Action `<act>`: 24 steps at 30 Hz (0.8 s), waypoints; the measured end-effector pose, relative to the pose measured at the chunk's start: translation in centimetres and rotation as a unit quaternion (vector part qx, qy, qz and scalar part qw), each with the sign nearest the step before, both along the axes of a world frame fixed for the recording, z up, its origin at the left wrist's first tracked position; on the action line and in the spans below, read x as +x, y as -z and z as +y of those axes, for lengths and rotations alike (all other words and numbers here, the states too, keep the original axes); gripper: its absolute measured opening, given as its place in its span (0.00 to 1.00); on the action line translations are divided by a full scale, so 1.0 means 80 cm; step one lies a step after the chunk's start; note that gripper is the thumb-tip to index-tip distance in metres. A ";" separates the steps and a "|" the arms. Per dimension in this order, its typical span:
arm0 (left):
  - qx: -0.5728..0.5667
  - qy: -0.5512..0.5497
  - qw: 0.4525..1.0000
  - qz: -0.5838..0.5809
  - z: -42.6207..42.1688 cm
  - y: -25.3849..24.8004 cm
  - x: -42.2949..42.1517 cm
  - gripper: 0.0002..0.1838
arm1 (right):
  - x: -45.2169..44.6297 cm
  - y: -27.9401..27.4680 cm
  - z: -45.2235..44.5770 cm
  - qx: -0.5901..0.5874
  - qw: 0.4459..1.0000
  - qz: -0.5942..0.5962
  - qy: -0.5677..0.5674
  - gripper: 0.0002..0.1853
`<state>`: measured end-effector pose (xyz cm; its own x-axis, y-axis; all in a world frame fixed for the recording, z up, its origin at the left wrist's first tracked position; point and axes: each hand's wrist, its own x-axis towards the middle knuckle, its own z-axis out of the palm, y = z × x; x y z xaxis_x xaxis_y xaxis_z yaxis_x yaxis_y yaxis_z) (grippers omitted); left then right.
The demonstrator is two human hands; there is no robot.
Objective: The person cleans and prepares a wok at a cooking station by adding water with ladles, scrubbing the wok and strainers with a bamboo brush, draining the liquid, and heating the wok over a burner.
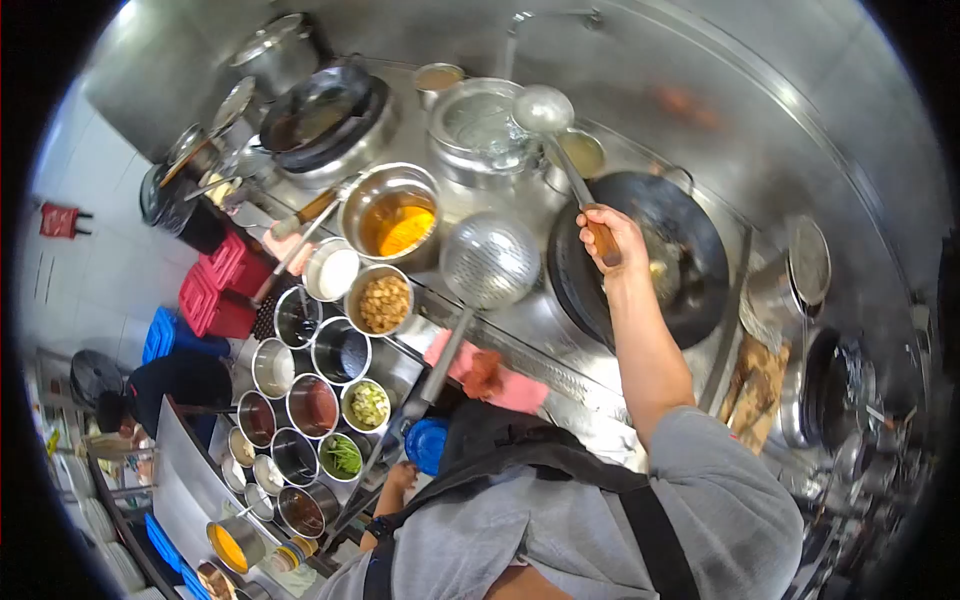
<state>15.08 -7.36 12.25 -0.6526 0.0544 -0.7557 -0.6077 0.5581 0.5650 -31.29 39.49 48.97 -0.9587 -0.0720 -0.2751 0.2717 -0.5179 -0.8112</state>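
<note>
My right hand (612, 238) is wrapped round the wooden handle of a ladle (543, 110), above a large black wok (700, 250). The ladle's round bowl is over the stove's back, beside a lidded steel pot (475, 120). Low in the view, my left hand (402, 476) is close to a blue round container (427, 446); its fingers are too small and partly hidden to tell whether they grip anything. A perforated strainer (490, 258) lies left of the wok, its handle pointing towards my body.
A steel bowl (388, 213) with orange contents and a bowl of brown chunks (384, 303) stand left of the strainer. Several steel ingredient pots, one with chopped greens (341, 456), fill the lower left. A pink cloth (515, 388) lies on the front edge. Another wok (318, 115) sits back left.
</note>
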 end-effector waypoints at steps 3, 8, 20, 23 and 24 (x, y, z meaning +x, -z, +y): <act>0.001 0.094 0.988 0.125 0.018 0.043 -0.035 0.20 | 0.091 -0.025 0.071 0.038 0.999 0.022 -0.016 0.15; -0.008 0.093 0.994 -0.054 0.136 -0.080 -0.153 0.18 | 0.197 -0.039 0.169 0.121 0.992 -0.024 -0.009 0.17; 0.020 0.310 0.931 0.190 0.354 -0.400 -0.358 0.15 | 0.339 0.020 0.301 0.689 0.724 -0.011 -0.033 0.33; -0.034 0.323 0.865 0.382 0.429 -0.405 -0.433 0.12 | 0.370 0.044 0.300 0.759 0.650 -0.017 -0.022 0.31; -0.033 0.333 0.825 0.456 0.456 -0.392 -0.462 0.11 | 0.379 0.043 0.289 0.738 0.673 -0.032 -0.026 0.32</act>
<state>-21.89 29.13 43.63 -0.7935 0.6083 0.0165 0.5064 0.6450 0.5723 -0.96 62.64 45.50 -0.9482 0.2921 -0.1246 0.3172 0.8520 -0.4165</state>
